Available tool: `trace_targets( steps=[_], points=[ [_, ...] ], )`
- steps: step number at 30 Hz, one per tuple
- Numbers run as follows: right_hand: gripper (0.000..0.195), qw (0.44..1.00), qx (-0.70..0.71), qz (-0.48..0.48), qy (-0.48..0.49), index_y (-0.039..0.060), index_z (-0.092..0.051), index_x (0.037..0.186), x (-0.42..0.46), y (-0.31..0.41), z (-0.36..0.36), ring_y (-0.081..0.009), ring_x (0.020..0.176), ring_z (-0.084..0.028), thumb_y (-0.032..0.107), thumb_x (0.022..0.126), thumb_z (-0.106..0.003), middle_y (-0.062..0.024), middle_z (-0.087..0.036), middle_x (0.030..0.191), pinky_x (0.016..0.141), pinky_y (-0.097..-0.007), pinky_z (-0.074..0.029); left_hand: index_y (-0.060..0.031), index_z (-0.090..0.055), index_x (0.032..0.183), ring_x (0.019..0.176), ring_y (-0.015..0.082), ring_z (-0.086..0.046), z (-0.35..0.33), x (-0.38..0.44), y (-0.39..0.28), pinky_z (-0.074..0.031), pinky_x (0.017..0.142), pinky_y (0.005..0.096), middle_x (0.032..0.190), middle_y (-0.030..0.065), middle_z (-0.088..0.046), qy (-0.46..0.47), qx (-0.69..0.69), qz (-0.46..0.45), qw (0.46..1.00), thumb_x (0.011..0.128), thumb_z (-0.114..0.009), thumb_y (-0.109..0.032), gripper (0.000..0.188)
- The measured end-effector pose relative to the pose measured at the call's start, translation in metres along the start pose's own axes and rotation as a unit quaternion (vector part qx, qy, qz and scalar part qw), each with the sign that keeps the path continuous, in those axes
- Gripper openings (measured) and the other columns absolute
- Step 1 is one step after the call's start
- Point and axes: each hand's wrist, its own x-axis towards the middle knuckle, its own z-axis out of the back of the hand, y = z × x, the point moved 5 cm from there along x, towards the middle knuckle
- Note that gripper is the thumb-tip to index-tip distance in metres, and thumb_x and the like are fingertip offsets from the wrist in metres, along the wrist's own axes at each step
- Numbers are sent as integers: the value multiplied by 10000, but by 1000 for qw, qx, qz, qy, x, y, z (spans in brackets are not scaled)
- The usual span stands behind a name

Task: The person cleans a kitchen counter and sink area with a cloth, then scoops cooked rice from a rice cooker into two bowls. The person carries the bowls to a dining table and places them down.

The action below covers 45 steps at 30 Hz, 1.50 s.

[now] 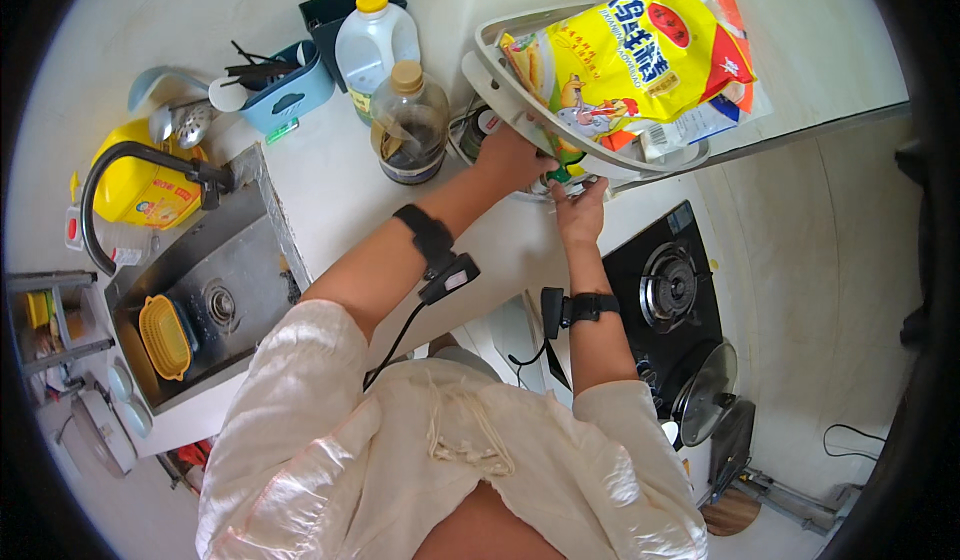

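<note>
A two-tier countertop rack [491,87] stands at the back right of the counter, a yellow seasoning bag [637,54] lying on its upper tier. Both my hands reach to the lower tier. My left hand [514,156] passes in under the upper rim, beside a dark jar [480,126]; its fingers are partly hidden. Close to its right, my right hand [581,207] is raised with fingertips at a small item with a green part [559,173]. Whether either hand grips that item is not clear.
A brown-capped bottle [409,129] and a white jug [375,50] stand left of the rack. Further left are a blue utensil holder [289,99], a black faucet [142,153] and a steel sink [247,275] with a yellow basket [165,337]. A gas stove [667,282] lies at the right.
</note>
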Motion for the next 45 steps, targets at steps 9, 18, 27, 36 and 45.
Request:
trace_targets(
  steps=[9, 18, 27, 36, 45],
  points=[
    [872, 993, -26, 103, -51, -39, -237, 1369, -1, -26, -20, -349, 1032, -583, 278, 737, -747, -243, -566, 1147, 857, -380, -468, 42, -386, 1272, 1099, 386, -503, 33, -94, 18, -425, 928, 427, 1232, 240, -484, -55, -44, -6, 997, 718, -700, -220, 689],
    [283, 989, 30, 3, 143, -9, -583, 761, -67, -3, -42, -177, 602, -576, 253, 831, -664, -56, -593, 630, 603, -276, -471, -54, -626, 738, 715, 352, -588, 104, -312, 54, -469, 649, 419, 806, 126, -623, 176, -83, 159, 968, 794, -663, -283, 238],
    [255, 876, 4, 343, 340, 87, -604, 1115, -233, 118, -144, -329, 874, -613, 102, 877, -513, -169, -621, 1059, 735, -353, -506, -130, -512, 1234, 1096, 333, -479, 163, -529, 130, -432, 856, 427, 1215, 137, -485, 59, 242, 418, 874, 692, -737, -196, 591],
    [231, 793, 156, 291, 513, 20, -596, 1054, -352, 163, -153, -121, 832, -571, 198, 907, -573, -50, -635, 931, 733, -279, -462, -61, -440, 678, 670, 50, -407, 155, -462, 113, -369, 577, 218, 734, -28, -456, -126, -403, 298, 856, 854, -666, -162, 304],
    [179, 869, 264, -30, 417, 15, -606, 990, -263, 76, -72, -44, 747, -490, 173, 931, -545, 40, -572, 810, 683, -198, -413, -77, -511, 801, 719, 31, -448, 114, -380, 65, -386, 641, 182, 763, -60, -481, 76, -485, 315, 813, 833, -661, -72, 153]
  ],
)
